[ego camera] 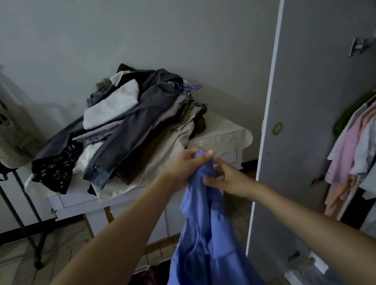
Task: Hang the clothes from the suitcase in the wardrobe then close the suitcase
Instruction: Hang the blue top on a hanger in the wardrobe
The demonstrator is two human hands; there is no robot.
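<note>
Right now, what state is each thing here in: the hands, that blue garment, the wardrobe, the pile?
left hand: grips the top of the blue garment
right hand: pinches the same garment just below
blue garment: held up, hanging down, not on a hanger
wardrobe door: open
clothes in wardrobe: hanging on hangers
pile of clothes: heaped on the white table
woven bag: hanging from a metal rack

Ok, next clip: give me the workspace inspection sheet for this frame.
Surface: white table under a cream cloth.
Job's things: blue fabric garment held up; open grey wardrobe door; hung clothes; suitcase not seen.
Clutter: heap of folded clothes with blue hangers.
Grippers: left hand and right hand both grip the garment's top.
Cables: nothing seen.
Surroundings: woven bag on black metal rack.
</note>
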